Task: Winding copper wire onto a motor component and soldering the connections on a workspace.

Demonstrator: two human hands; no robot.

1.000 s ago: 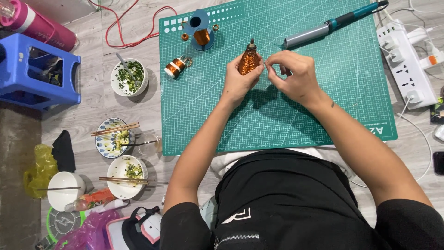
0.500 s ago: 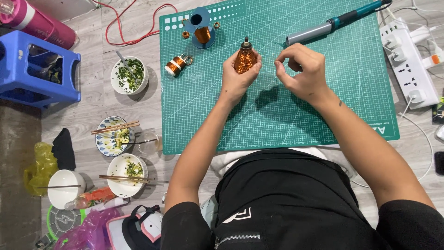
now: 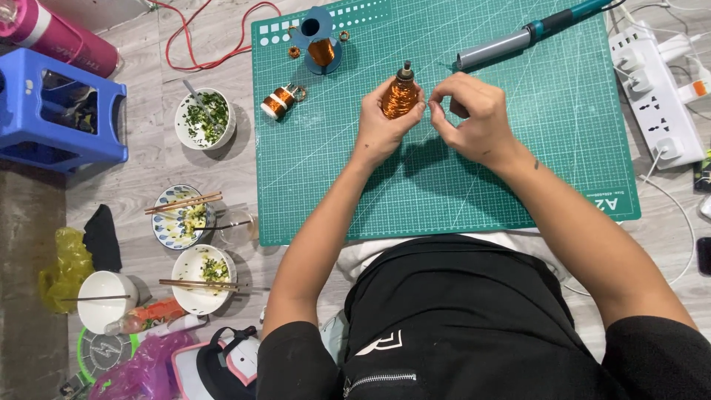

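A copper wire coil [image 3: 400, 98], wound thick and orange with a dark stub at its top, is held upright over the upper middle of a green cutting mat [image 3: 444, 185]. It is grasped by the left hand [image 3: 381, 126], whose fingers are wrapped around its lower half from the left. The right hand [image 3: 474, 122] is held just beside the coil on the right, its thumb and forefinger pinched together close to the coil's side; whether a strand of wire is gripped between them cannot be told, as it would be too fine to see.

Above the hands, a grey and teal soldering iron [image 3: 518, 37] is laid slanted across the mat's top. At the mat's upper left a blue stand [image 3: 320, 44] carrying a copper spool is seen, and near it a smaller copper spool [image 3: 280, 101] with white ends lies on its side.

To the right of the mat a white power strip [image 3: 655, 89] is placed. To the left, on the wooden floor, several bowls are set: one with chopped greens [image 3: 204, 118], one with chopsticks across it [image 3: 181, 218], and others below. A blue stool [image 3: 55, 111] and a red cable [image 3: 200, 41] are found at the upper left.
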